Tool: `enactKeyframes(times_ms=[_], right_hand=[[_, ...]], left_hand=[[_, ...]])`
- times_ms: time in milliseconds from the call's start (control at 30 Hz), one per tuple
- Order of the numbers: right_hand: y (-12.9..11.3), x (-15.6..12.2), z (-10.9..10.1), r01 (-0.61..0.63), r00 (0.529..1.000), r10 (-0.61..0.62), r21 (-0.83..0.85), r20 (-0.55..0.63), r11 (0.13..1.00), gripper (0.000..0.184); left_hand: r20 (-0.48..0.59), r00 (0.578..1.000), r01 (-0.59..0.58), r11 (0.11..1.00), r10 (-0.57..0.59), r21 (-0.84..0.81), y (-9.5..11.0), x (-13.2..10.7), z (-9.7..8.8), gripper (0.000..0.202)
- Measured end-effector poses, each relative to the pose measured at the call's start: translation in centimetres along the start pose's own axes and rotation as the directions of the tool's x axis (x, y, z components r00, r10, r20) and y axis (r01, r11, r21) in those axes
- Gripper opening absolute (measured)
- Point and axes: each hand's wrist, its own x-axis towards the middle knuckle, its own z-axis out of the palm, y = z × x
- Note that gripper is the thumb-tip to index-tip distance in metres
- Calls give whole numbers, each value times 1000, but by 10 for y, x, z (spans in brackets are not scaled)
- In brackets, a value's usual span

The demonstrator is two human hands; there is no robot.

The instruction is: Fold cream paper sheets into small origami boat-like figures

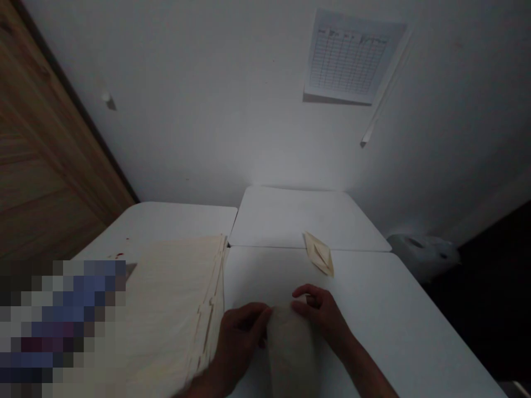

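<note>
Below, our left hand (240, 337) and right hand (317, 312) clamp a paper sheet (292, 354) from both sides, apparently steadying it on our worktop (394, 309).

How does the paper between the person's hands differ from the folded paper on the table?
The paper between the hands is held by the left hand and the right hand, while the folded paper lies untouched on the table. The held paper looks smooth and rounded; the folded paper is creased to a point. The held paper looks greyer in shadow; the folded paper looks cream. Both are pale paper.
</note>
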Motion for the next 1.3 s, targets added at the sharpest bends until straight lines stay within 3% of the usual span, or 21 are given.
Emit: enactKeyframes(times_ms=[233, 433, 600, 700, 900, 1300], right_hand=[[-20, -11, -8, 170, 985, -160, -197, 68, 966, 25], [-20, -13, -14, 227, 973, -202, -297, 112, 928, 24], [-15, -14, -19, 194, 979, -154, -390, 131, 900, 20], [-15, -14, -20, 181, 975, -119, -357, 188, 917, 21], [-15, -12, -22, 111, 966, -81, -111, 246, 988, 27], [-17, -10, -24, 108, 991, -103, -69, 80, 992, 23]], left_hand=[[42, 999, 32, 999, -31, -5, -3, 0, 0, 29], [59, 995, 82, 997, -83, 5, -2, 1, 3, 32], [59, 993, 106, 994, -106, 5, -1, 1, 3, 33], [73, 992, 100, 995, -100, 13, -3, 1, 2, 33], [76, 994, 82, 996, -85, 39, -5, 1, 2, 35], [66, 997, 34, 998, -38, 53, -5, 1, -1, 31]])
